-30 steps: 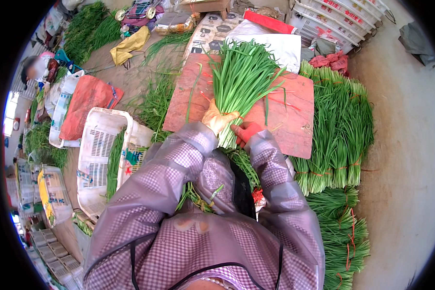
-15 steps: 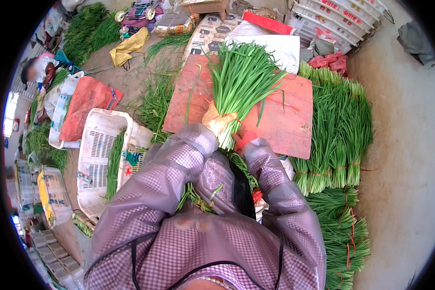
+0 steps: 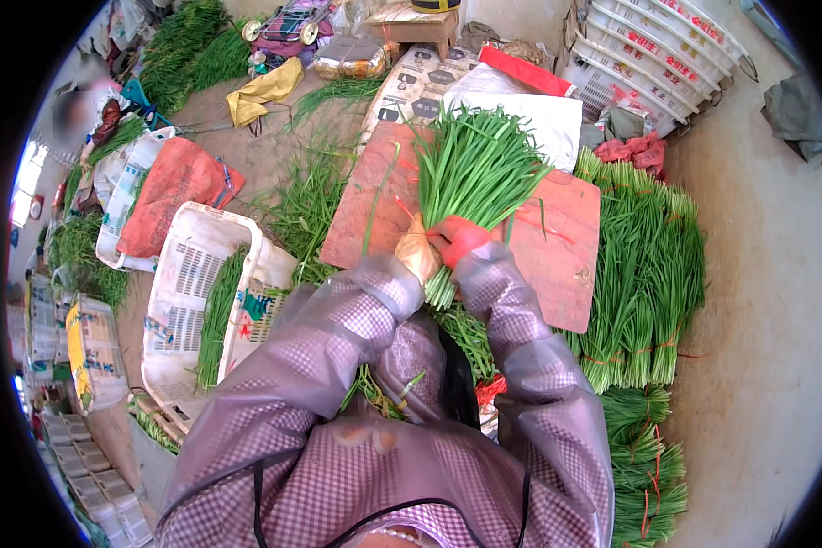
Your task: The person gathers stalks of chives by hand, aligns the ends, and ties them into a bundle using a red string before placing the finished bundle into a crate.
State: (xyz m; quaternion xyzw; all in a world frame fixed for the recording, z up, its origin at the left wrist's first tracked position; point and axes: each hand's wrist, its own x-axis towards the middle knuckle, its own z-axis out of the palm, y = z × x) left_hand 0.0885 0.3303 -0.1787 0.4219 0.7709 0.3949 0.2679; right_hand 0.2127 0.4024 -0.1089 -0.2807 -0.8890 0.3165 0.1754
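Note:
A thick bunch of green chives point(image 3: 473, 169) is held over the reddish board point(image 3: 557, 279), leaves pointing away from me and pale stem ends towards me. My left hand point(image 3: 417, 250), in a tan glove, is wrapped round the stems from the left. On the right side of the stems, beside the left, my right hand point(image 3: 464, 240) in a red glove is closed. Its fingertips meet the left hand at the front of the bunch; whether a tie is between them is too small to tell. Thin red ties point(image 3: 557, 233) and a few loose leaves lie on the board.
Tied chive bunches point(image 3: 644, 274) are stacked along the right. A white plastic basket point(image 3: 178, 301) with some chives stands at left, next to loose greens point(image 3: 301, 215). Nested white baskets point(image 3: 648, 59) are at the back right. Another person point(image 3: 78, 119) is at far left.
My right hand has moved up from below the stem ends to the side of the bunch, and now meets my left hand there. The left hand keeps its hold.

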